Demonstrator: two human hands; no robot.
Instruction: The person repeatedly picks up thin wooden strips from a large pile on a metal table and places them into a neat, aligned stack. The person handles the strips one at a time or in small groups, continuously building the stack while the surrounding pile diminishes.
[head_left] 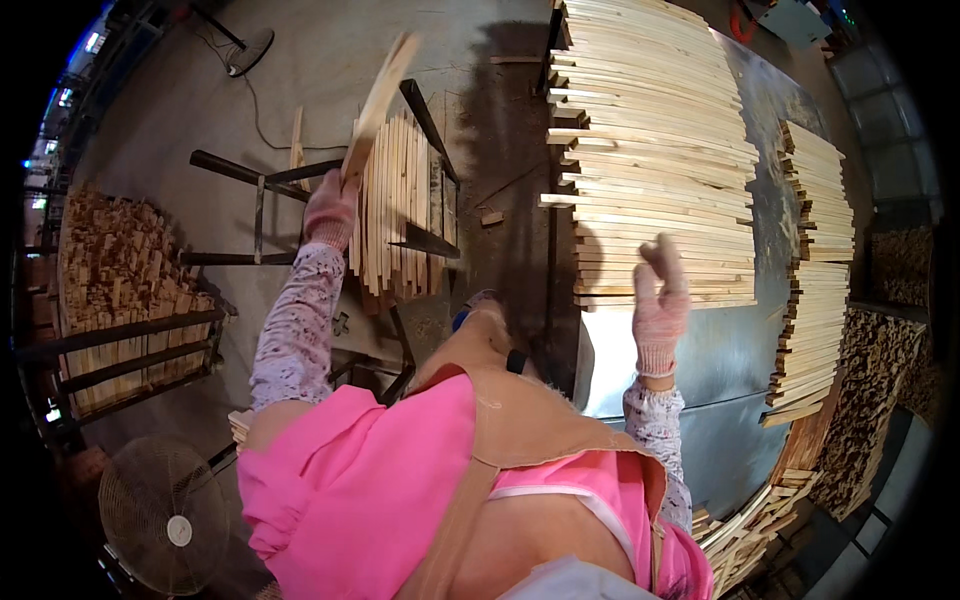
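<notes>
My left hand, in a pinkish knit glove, is closed around the lower end of a wooden strip. The strip tilts up and away above a metal rack holding a bundle of similar strips. On the right, my right hand wears the same kind of glove. Its fingers are raised and partly bent, and nothing shows in them. It hovers by the near edge of a wide row of pale wooden strips laid side by side on a metal table.
Another row of strips lines the table's right side. Stacked wood pieces fill a rack at left, near a round fan. A pedestal base with a cable stands on the floor. More stacked wood is at far right.
</notes>
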